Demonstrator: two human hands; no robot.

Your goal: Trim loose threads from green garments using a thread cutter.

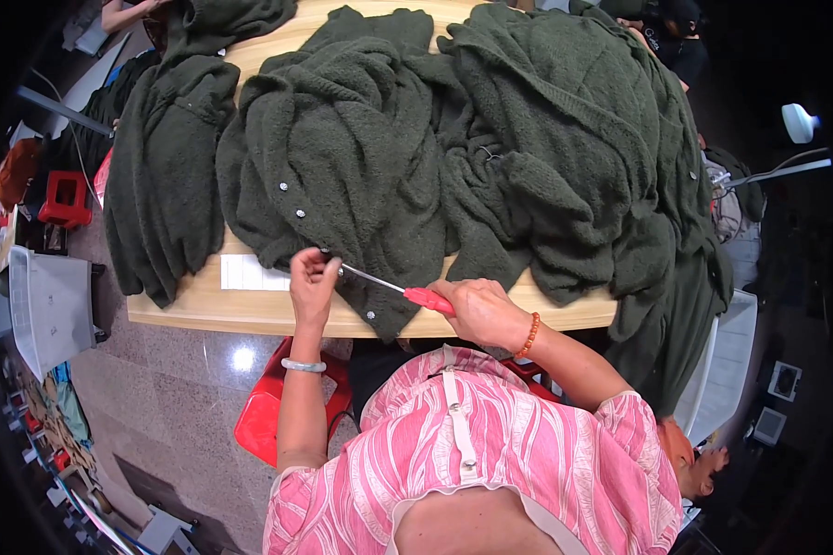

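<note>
Pink patterned shirt (518,439) sits closest to me, its wearer at a wooden tabletop (194,301). The right hand (484,310) curls around a red-handled tool (426,299), whose slim metal shaft slants away leftward, ending beside the left hand (313,277). That hand, nearer the buttons (301,214), pinches the front edge of a dark green cardigan (361,139), which lies ahead, its button row running diagonally toward the wearer.

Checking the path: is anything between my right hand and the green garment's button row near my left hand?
Only the red-handled tool in your right hand; its metal shaft points toward your left hand. Nothing else visible blocks the button row on the green garment; tip contact is unclear.
</note>
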